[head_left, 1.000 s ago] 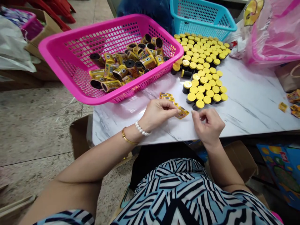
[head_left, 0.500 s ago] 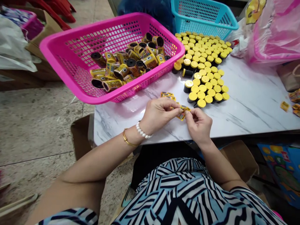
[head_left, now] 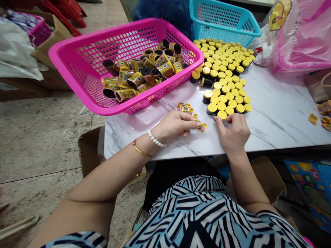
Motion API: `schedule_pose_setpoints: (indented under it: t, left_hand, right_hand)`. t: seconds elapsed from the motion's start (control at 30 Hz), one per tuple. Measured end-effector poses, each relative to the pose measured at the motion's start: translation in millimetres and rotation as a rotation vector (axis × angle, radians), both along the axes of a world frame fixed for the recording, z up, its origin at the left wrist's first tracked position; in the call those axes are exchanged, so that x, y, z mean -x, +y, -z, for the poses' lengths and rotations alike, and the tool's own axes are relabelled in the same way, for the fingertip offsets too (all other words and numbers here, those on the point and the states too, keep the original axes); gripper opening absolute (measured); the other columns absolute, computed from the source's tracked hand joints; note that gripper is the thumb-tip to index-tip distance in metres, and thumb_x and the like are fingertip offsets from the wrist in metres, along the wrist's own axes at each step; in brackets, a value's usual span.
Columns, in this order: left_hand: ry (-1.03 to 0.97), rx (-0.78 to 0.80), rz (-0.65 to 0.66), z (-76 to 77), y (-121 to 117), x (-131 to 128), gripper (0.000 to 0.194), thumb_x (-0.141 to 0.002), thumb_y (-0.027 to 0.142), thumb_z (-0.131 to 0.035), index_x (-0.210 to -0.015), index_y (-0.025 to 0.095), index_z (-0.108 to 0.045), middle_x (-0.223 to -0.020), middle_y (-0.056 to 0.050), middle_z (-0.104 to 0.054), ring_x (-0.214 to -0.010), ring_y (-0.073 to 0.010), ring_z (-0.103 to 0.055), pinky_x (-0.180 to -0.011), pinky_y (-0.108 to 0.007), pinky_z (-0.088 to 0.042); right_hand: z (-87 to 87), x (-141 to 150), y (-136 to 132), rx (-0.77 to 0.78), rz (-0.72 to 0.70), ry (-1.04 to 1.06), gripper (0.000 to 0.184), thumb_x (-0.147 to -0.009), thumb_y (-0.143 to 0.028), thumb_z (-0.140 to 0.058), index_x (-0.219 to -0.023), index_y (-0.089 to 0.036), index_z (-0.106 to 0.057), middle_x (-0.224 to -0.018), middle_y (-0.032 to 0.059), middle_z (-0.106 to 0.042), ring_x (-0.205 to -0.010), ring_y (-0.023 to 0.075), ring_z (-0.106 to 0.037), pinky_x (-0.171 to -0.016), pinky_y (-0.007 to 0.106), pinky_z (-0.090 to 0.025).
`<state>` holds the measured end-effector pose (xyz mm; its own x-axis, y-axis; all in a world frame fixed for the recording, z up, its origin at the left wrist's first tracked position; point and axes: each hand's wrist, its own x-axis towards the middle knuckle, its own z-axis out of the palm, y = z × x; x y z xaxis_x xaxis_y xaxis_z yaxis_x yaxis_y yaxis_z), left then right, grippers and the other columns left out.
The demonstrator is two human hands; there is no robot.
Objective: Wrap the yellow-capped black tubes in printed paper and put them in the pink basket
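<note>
Left hand (head_left: pixel 176 126) pinches a label (head_left: pixel 203 127) near the tabletop's front edge (head_left: pixel 191 148), presumably for steadiness. I can't tell the grip of the right hand (head_left: pixel 234 134).

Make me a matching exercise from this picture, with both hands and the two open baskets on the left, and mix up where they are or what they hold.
Column one
1. Left hand
2. Pink basket
3. Right hand
4. Blue basket

Column two
A. Behind the yellow-capped containers
B. At the near edge of the yellow-capped containers
C. Pinching a yellow printed piece
D. Holding a pile of yellow-and-black tubes

Right pairs: 1-C, 2-D, 3-B, 4-A
</note>
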<state>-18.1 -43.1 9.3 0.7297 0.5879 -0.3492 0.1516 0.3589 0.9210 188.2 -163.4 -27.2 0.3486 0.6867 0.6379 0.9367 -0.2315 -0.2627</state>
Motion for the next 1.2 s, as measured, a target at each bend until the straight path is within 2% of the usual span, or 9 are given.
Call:
schedule_pose_setpoints:
  t: [0.13,0.33,0.47,0.57,0.67,0.73,0.8,0.97,1.2]
  left_hand:
    - [-0.067,0.146,-0.056,4.3,6,0,0.028,-0.066,0.036,-0.094,-0.069,0.013,-0.079,-0.061,-0.005,-0.066,-0.047,-0.0049,-0.038,-0.042,-0.021,-0.020]
    - [-0.130,0.212,-0.104,9.4,12,1,0.029,-0.069,0.037,-0.094,-0.075,0.012,-0.080,-0.064,-0.005,-0.065,-0.047,-0.0032,-0.032,-0.042,-0.021,-0.012]
    - [-0.108,0.221,-0.097,8.1,12,2,0.032,-0.069,0.039,-0.095,-0.080,0.012,-0.081,-0.062,-0.003,-0.063,-0.048,-0.0030,-0.032,-0.042,-0.020,-0.011]
    - [-0.116,0.264,-0.125,6.4,11,1,0.035,-0.068,0.040,-0.096,-0.078,0.011,-0.080,-0.067,-0.005,-0.066,-0.047,-0.0016,-0.030,-0.041,-0.020,-0.010]
    - [-0.151,0.301,-0.155,5.6,12,0,0.035,-0.065,0.037,-0.098,-0.076,0.010,-0.077,-0.072,-0.006,-0.069,-0.046,-0.0005,-0.032,-0.040,-0.018,-0.011]
    - [-0.173,0.309,-0.180,5.7,12,-1,0.033,-0.065,0.033,-0.098,-0.077,0.010,-0.077,-0.071,-0.005,-0.068,-0.046,0.0000,-0.034,-0.039,-0.017,-0.013]
    - [-0.190,0.312,-0.194,5.6,12,-2,0.033,-0.066,0.031,-0.097,-0.078,0.009,-0.076,-0.070,-0.004,-0.067,-0.045,0.0003,-0.035,-0.039,-0.016,-0.015]
    - [-0.251,0.328,-0.175,4.2,12,-2,0.035,-0.068,0.032,-0.096,-0.081,0.008,-0.075,-0.065,0.000,-0.061,-0.043,0.0008,-0.035,-0.039,-0.015,-0.016]
    - [-0.293,0.274,-0.188,6.5,11,-2,0.037,-0.072,0.038,-0.092,-0.079,0.010,-0.070,-0.059,0.003,-0.055,-0.042,-0.0016,-0.034,-0.041,-0.019,-0.015]
  right_hand:
    - [6.5,0,-3,-0.007,-0.023,0.026,0.016,-0.098,-0.034,-0.064,-0.090,-0.024,-0.056,-0.083,0.0021,-0.066,-0.077,0.0197,-0.060,-0.073,0.033,-0.044]
    - [3.0,-2,3,-0.004,0.013,-0.044,0.047,-0.089,-0.064,-0.074,-0.078,-0.024,-0.052,-0.074,0.0008,-0.061,-0.071,0.0186,-0.056,-0.063,0.031,-0.036]
    - [1.3,-3,8,-0.026,0.054,0.030,0.037,-0.091,-0.048,-0.075,-0.075,-0.024,-0.052,-0.068,-0.0014,-0.060,-0.064,0.0163,-0.055,-0.059,0.031,-0.036]
    - [-4.4,0,1,-0.138,-0.006,0.385,0.028,-0.083,-0.039,-0.082,-0.095,-0.022,-0.064,-0.082,0.0006,-0.070,-0.068,0.0159,-0.063,-0.062,0.030,-0.050]
    - [-15.6,6,-8,-0.217,-0.299,0.964,0.043,-0.083,-0.037,-0.083,-0.121,-0.023,-0.067,-0.108,0.0069,-0.077,-0.089,0.0197,-0.075,-0.070,0.034,-0.065]
    - [-21.9,12,-11,-0.204,-0.501,1.231,0.039,-0.086,-0.037,-0.082,-0.121,-0.024,-0.070,-0.114,0.0085,-0.078,-0.097,0.0221,-0.077,-0.074,0.037,-0.069]
    - [-23.9,17,-9,-0.183,-0.596,1.353,0.034,-0.085,-0.038,-0.082,-0.115,-0.024,-0.074,-0.113,0.0083,-0.079,-0.095,0.0225,-0.078,-0.075,0.040,-0.071]
    - [-12.3,25,6,-0.160,-0.574,1.326,0.033,-0.083,-0.034,-0.085,-0.113,-0.024,-0.078,-0.114,0.0062,-0.081,-0.101,0.0200,-0.078,-0.094,0.040,-0.068]
    - [-12.6,32,7,-0.171,-0.461,1.043,0.031,-0.088,-0.031,-0.080,-0.118,-0.023,-0.075,-0.116,0.0084,-0.080,-0.106,0.0223,-0.079,-0.101,0.043,-0.066]
